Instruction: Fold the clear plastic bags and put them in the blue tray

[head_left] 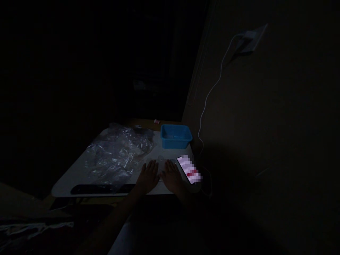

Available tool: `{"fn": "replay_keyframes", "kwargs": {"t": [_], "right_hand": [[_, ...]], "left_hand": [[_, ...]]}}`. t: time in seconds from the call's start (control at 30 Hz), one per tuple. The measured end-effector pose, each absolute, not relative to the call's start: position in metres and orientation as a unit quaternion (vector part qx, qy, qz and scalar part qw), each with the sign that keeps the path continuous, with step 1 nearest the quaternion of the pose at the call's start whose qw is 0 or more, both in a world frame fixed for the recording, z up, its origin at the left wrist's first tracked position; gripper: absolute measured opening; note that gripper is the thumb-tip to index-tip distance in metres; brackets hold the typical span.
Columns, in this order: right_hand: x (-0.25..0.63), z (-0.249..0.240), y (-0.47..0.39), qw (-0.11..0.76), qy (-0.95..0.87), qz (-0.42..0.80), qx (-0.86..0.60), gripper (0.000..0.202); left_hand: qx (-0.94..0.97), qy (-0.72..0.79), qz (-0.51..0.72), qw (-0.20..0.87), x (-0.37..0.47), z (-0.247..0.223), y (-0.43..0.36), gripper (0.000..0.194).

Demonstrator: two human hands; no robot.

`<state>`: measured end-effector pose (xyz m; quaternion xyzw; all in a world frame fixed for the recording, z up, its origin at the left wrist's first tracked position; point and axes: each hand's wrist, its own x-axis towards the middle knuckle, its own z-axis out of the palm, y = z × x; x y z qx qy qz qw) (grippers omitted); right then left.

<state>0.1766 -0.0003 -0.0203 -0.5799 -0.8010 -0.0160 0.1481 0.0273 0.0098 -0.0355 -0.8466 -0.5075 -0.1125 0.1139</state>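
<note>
My left hand (148, 177) lies flat, palm down, near the front of the small white table (67, 179), its fingers stretched forward. Beside it, my right hand (171, 177) rests the same way, with the thumbs close together. Under and between both hands is a thin clear plastic piece (160, 160), perhaps a bag; its outline is faint in the dark. A heap of crumpled clear plastic (119, 150) spreads to the left of my left hand. Just right of my right hand is a phone (184, 168) with a lit, partly blurred screen.
A blue plastic basket (175, 143) stands at the table's back right corner. Behind it lies a small pink-and-white item (157, 121). A white cable (206, 102) hangs from a wall socket (249, 40) on the right. A dark slot (90, 189) runs along the table's front edge.
</note>
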Motion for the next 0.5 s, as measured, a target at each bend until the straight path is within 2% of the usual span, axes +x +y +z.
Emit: {"fn": "replay_keyframes", "kwargs": {"t": [0.37,0.5], "right_hand": [[0.1781,-0.0232,-0.0058,0.15,-0.772,-0.039,-0.616,0.057],[0.1782,-0.0232,-0.0054,0.147,-0.769,-0.046,-0.62,0.057]], "left_hand": [[-0.82,-0.544,-0.132,0.122,0.0284,-0.0377,0.0083,0.061],[-0.81,-0.559,-0.136,0.115,0.0264,-0.0316,0.0073,0.059]]}}
